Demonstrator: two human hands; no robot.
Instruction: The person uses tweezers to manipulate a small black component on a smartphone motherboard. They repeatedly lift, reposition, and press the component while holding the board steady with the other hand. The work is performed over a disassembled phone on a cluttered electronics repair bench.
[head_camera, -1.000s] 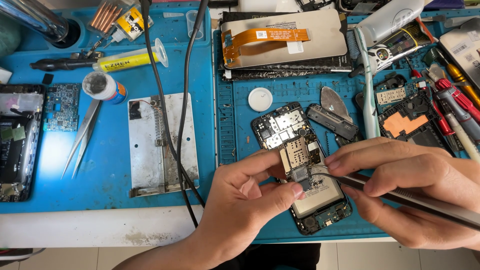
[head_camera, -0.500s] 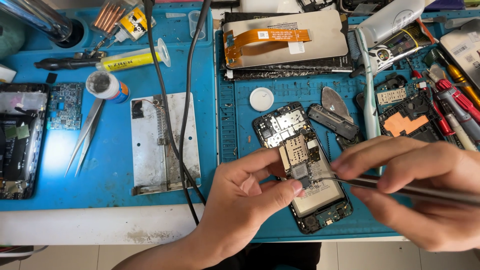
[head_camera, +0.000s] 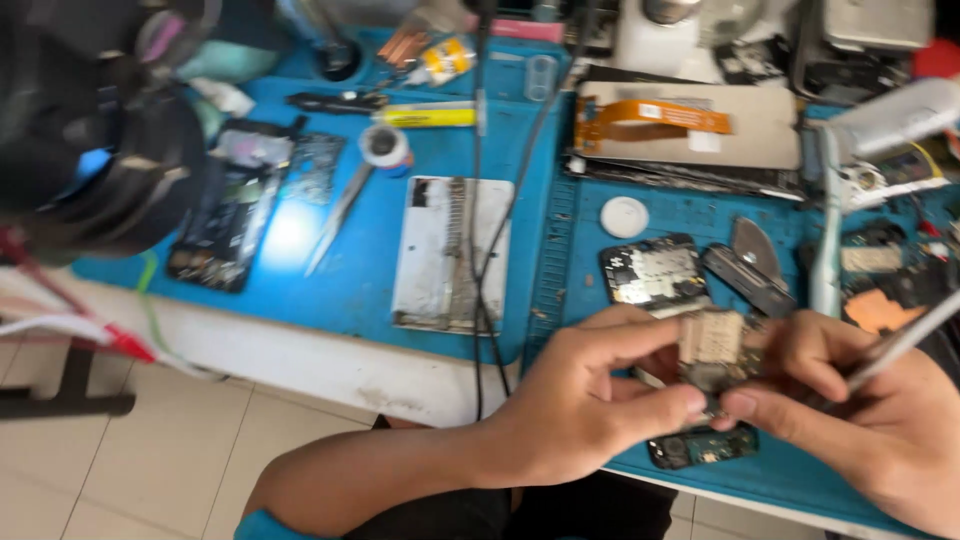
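My left hand (head_camera: 585, 405) pinches the opened phone (head_camera: 690, 350) on the blue mat (head_camera: 360, 290). Just right of the phone, my right hand (head_camera: 860, 420) grips a thin metal tool (head_camera: 900, 345).

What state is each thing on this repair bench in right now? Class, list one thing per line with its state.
opened phone: back off, board exposed, lying on the blue mat
left hand: fingertips pinching at the phone's board
right hand: touching the phone, with a thin metal tool in its grip
tweezers: lying unused on the mat
second phone: opened, flat at the mat's left end
metal plate: flat, cables across it
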